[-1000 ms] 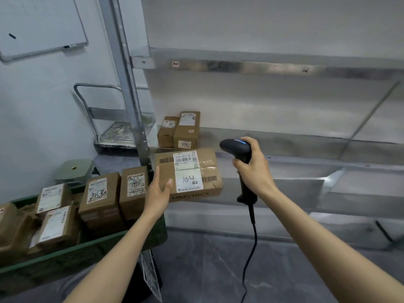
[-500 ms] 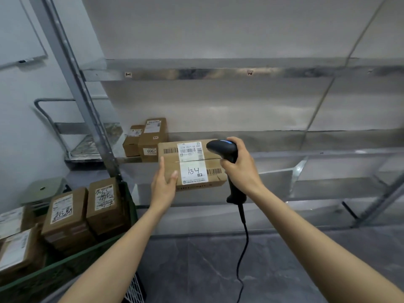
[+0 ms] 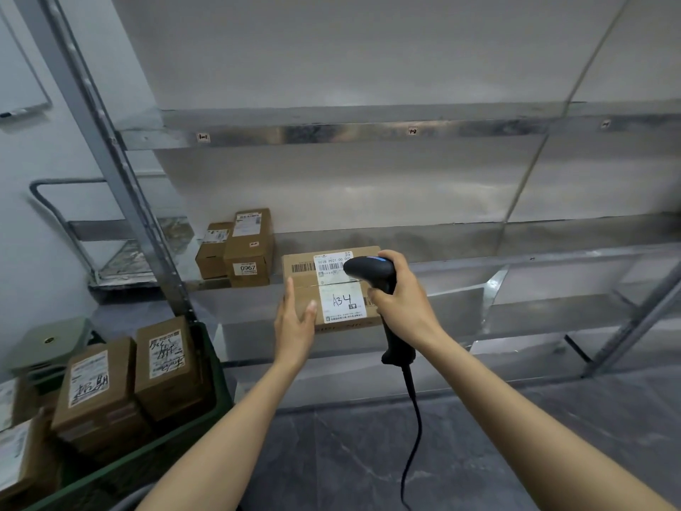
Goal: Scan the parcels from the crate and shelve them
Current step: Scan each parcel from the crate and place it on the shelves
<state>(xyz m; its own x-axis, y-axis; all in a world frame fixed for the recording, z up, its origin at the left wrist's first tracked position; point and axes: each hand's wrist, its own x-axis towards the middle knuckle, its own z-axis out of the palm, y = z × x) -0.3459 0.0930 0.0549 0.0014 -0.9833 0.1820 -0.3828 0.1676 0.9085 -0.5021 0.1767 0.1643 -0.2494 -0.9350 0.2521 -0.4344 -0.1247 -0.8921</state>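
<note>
Since half a second ago, the scanner is dropping lower over the parcel and our hands are drawing closer together. Our left hand is holding the parcel by its left end, thumb on the labelled face, in front of the middle shelf. Our right hand is gripping the scanner's handle, arm stretched forward. We are reading "A34" handwritten on the parcel's white label and "0967" on a shelved box. More parcels are sitting in the green crate.
</note>
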